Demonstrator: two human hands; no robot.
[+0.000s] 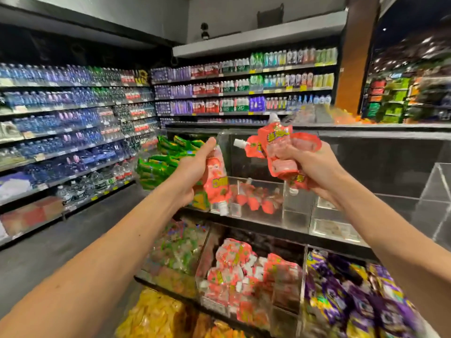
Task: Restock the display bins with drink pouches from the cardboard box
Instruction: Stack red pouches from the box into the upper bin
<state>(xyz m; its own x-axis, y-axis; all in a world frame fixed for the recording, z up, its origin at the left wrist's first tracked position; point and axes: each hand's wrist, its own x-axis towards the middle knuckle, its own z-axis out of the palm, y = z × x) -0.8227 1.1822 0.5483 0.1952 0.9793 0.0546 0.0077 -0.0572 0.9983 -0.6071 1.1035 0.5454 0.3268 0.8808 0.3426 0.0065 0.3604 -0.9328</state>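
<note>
My left hand [195, 172] grips one red drink pouch [217, 181] upside down, its white cap pointing at the floor. My right hand [314, 169] holds a bunch of several red pouches [280, 150], with spouts sticking out left and up. Both hands hover above a clear acrylic bin [258, 198] on the upper tier, which has a few red pouches lying at its bottom. One tier lower, another clear bin [246, 276] is heaped with the same red pouches. The cardboard box is out of view.
Green pouches [166, 159] fill the bin to the left. Purple pouches [349, 296] sit lower right, yellow packs [156, 315] lower left. A nearly bare clear bin [334, 220] stands right of the target bin. Bottled water shelves [73, 123] line the aisle on the left.
</note>
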